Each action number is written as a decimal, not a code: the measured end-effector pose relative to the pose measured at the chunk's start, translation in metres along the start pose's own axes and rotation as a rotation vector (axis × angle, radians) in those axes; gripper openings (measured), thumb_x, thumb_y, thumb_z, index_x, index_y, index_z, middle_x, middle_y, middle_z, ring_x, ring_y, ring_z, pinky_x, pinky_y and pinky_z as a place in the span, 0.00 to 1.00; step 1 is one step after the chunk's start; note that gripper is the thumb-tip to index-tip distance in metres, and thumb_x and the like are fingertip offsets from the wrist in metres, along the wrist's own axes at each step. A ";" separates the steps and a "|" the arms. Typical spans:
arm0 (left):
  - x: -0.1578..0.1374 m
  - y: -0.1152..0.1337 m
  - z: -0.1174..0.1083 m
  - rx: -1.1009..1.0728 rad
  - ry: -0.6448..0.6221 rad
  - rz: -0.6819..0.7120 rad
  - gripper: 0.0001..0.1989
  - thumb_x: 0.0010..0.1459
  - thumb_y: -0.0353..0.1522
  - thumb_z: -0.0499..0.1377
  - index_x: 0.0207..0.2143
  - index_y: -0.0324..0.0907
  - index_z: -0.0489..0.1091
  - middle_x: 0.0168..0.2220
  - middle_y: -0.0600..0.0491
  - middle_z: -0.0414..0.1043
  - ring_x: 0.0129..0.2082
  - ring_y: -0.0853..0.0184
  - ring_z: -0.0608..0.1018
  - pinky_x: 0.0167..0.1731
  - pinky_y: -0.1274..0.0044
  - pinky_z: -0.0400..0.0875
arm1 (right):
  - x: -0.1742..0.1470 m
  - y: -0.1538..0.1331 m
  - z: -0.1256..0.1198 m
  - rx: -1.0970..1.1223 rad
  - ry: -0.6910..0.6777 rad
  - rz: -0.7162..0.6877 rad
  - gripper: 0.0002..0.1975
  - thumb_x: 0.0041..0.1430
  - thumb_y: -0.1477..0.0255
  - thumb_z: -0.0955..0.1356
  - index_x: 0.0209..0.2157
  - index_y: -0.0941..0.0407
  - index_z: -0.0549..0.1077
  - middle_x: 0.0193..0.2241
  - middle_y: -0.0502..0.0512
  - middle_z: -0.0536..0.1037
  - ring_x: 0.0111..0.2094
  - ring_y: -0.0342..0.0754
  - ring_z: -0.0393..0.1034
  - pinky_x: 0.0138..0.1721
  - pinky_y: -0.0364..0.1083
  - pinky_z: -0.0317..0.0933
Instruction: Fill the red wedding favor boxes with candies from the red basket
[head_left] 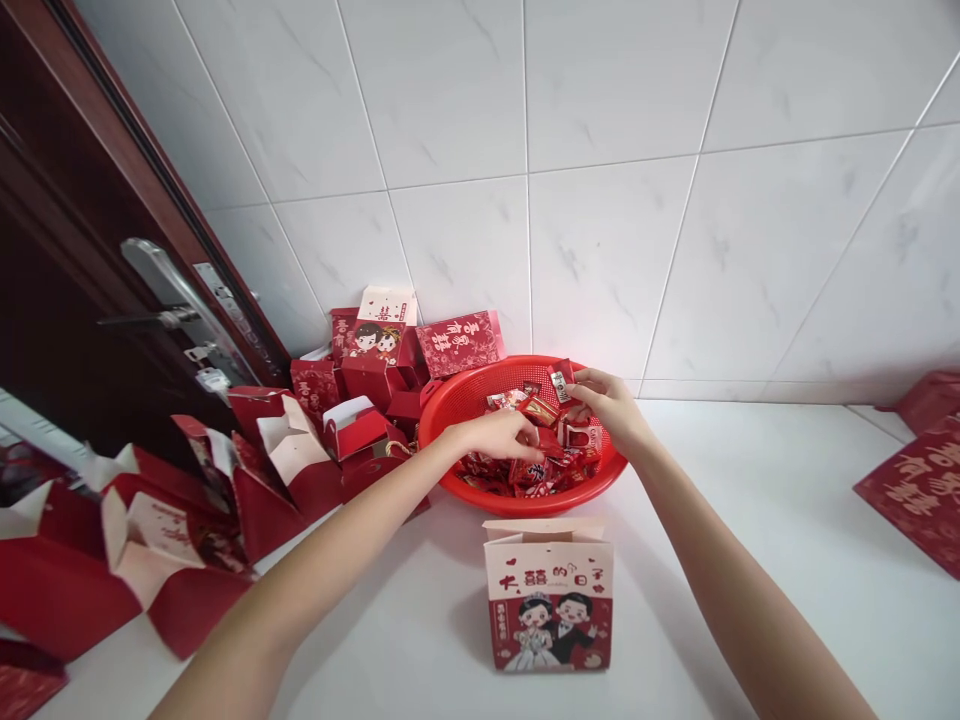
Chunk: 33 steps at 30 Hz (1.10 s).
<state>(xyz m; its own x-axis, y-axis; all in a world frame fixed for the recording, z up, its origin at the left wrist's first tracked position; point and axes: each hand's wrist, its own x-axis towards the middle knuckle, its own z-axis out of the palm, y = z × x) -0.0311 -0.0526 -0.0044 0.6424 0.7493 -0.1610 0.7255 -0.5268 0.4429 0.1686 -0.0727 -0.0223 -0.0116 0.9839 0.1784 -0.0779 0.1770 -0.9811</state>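
Note:
A red plastic basket (pixel 431 420) holds a heap of wrapped candies (pixel 525 475), mostly red with some gold and white. Over its right rim, my right hand (pixel 611 405) pinches a small red-and-white candy packet (pixel 561 378) between thumb and fingers. My left hand (pixel 501 436) dips into the middle of the heap. Its fingers are curled against a red-wrapped candy (pixel 551 442); their tips are partly hidden among the sweets. Directly in front of the basket stands an upright wedding candy box (pixel 551 605) with a cartoon bride and groom, its top flaps apart.
Several open red boxes (pixel 172 550) crowd the left side, and more decorated boxes (pixel 379 340) are stacked behind them against the tiled wall (pixel 600 250). A door with a metal handle (pixel 176 280) is at far left. Another red box (pixel 919 490) lies at the right edge.

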 end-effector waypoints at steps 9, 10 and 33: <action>0.005 0.013 0.007 0.189 -0.159 0.026 0.04 0.53 0.29 0.64 0.31 0.42 0.80 0.30 0.54 0.81 0.28 0.65 0.77 0.28 0.77 0.64 | -0.001 0.003 0.000 0.003 -0.001 0.028 0.10 0.45 0.68 0.73 0.30 0.56 0.71 0.23 0.48 0.76 0.18 0.41 0.68 0.23 0.42 0.61; 0.004 0.011 0.006 0.165 -0.121 0.030 0.05 0.54 0.29 0.64 0.32 0.42 0.81 0.31 0.53 0.82 0.29 0.65 0.78 0.29 0.77 0.65 | -0.001 0.002 0.000 0.008 0.000 0.027 0.10 0.46 0.67 0.73 0.30 0.56 0.71 0.23 0.48 0.76 0.19 0.41 0.68 0.23 0.42 0.61; 0.002 -0.013 -0.004 -0.623 0.574 0.153 0.22 0.51 0.48 0.68 0.39 0.39 0.80 0.43 0.48 0.83 0.46 0.56 0.81 0.50 0.67 0.73 | -0.005 0.000 -0.002 -0.022 -0.043 0.067 0.16 0.47 0.60 0.77 0.31 0.56 0.75 0.30 0.51 0.78 0.25 0.42 0.69 0.25 0.43 0.64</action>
<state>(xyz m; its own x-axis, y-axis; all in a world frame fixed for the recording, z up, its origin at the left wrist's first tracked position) -0.0400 -0.0430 -0.0069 0.3759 0.8634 0.3364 0.2650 -0.4480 0.8539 0.1707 -0.0776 -0.0231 -0.0585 0.9916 0.1153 -0.0534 0.1122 -0.9922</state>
